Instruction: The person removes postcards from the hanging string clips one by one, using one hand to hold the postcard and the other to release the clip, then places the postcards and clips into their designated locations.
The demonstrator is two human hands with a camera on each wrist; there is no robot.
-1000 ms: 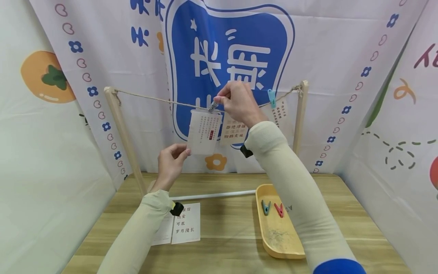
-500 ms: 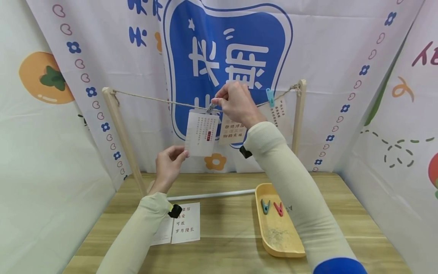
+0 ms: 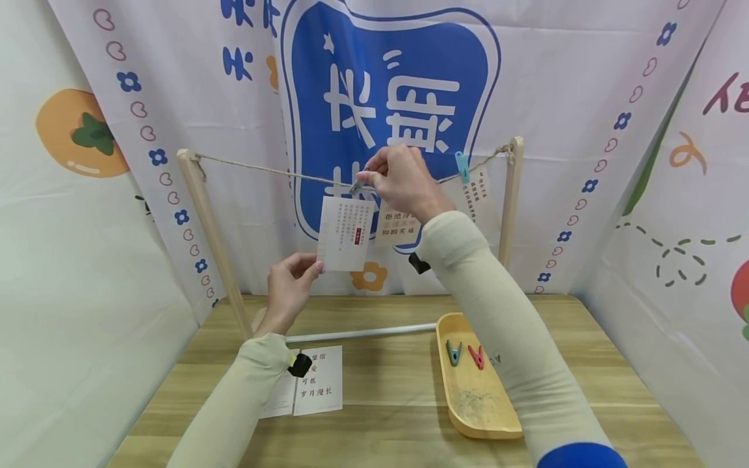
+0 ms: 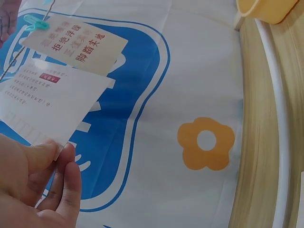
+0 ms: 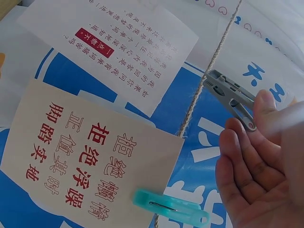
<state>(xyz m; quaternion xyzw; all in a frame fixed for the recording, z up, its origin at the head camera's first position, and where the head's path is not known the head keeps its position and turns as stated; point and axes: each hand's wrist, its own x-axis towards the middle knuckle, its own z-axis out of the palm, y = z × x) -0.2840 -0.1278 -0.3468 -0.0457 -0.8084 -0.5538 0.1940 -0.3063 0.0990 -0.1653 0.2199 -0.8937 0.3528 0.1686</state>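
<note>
My left hand (image 3: 288, 289) pinches a white printed card (image 3: 344, 234) by its lower left corner, between thumb and fingers in the left wrist view. The card's top edge sits a little below the twine (image 5: 216, 52). A grey clothespin (image 5: 230, 97) is pinched by its handles in my right hand (image 3: 406, 182); its tip is right at the twine in the right wrist view, with the card apart from it. Beside it, a cream card (image 5: 90, 161) hangs from a turquoise clothespin (image 5: 171, 207), which the right hand hides in the head view.
Two wooden posts (image 3: 210, 234) carry the twine. Another card (image 3: 481, 195) hangs at the right under a blue clothespin (image 3: 463, 167). On the table, a yellow tray (image 3: 480, 416) holds a green and a red clothespin; two cards (image 3: 328, 396) lie left, near a white rod (image 3: 374, 332).
My left hand has lowered the white card slightly, and a gap now shows between its top edge and the grey clothespin. The right hand has dipped slightly, still pinching the clothespin.
</note>
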